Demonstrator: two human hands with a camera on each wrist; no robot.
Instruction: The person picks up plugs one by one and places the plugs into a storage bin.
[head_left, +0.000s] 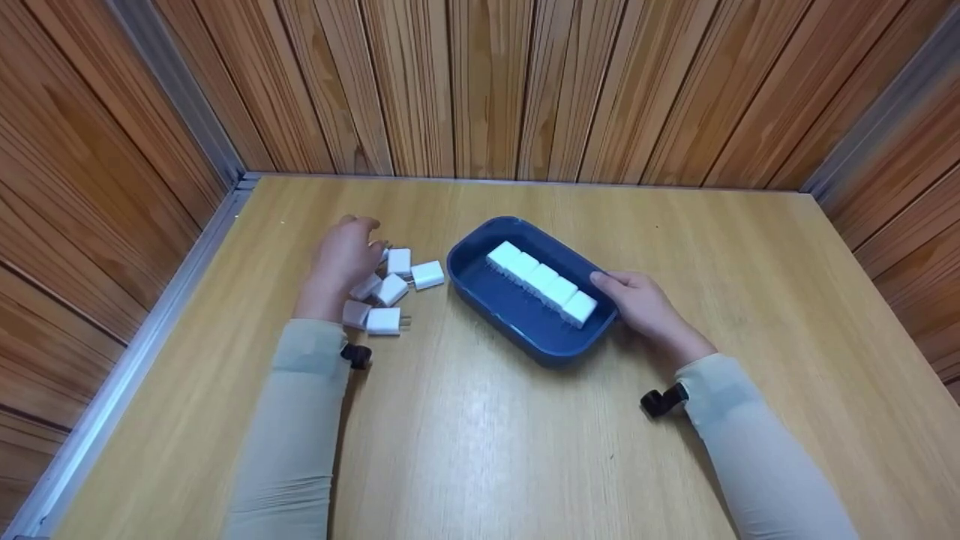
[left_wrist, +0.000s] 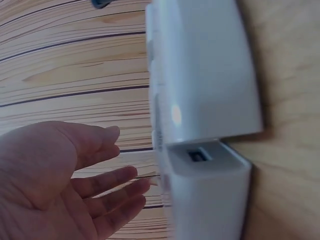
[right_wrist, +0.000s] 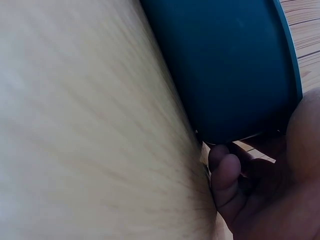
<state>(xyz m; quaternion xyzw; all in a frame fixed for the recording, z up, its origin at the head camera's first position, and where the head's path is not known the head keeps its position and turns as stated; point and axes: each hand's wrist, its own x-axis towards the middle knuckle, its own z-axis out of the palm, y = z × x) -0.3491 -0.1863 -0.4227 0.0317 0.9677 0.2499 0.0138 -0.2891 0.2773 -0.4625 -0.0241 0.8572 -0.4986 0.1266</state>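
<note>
Far on the left, brown wooden boards (head_left: 75, 150), then a gray metal strip (head_left: 141, 360) along the edge of the table (head_left: 487, 457). Next, reaches out with the left hand (head_left: 341, 259), in a pale sleeve (head_left: 289, 420) with a small black gadget (head_left: 358, 355) at the wrist. Has loose, softly bent fingers there, right beside some white plugs. Cannot tell about fingertips touching one.

Just right of that hand, white plugs (head_left: 399, 262) in a messy bunch on the table, turned all sorts of ways. On the nearest one, shows two metal prongs (head_left: 406, 322) pointing right. Up close, shows shiny, plain white sides and one little dark slot (left_wrist: 199, 155). Cannot tell about tiny writing, too blurry here.

In the middle, a dark blue tray (head_left: 517, 319), set slantwise on the table. Inside, five more plugs (head_left: 540, 279) in one neat slanting line, side by side.

On the right, grips the tray's right end with the right hand (head_left: 645, 304), thumb at the rim, fingers bent against the outside. Wears a pale sleeve (head_left: 757, 435) here too, with another black gadget (head_left: 664, 403). Past that, more gray metal (head_left: 881, 109) and brown boards.
</note>
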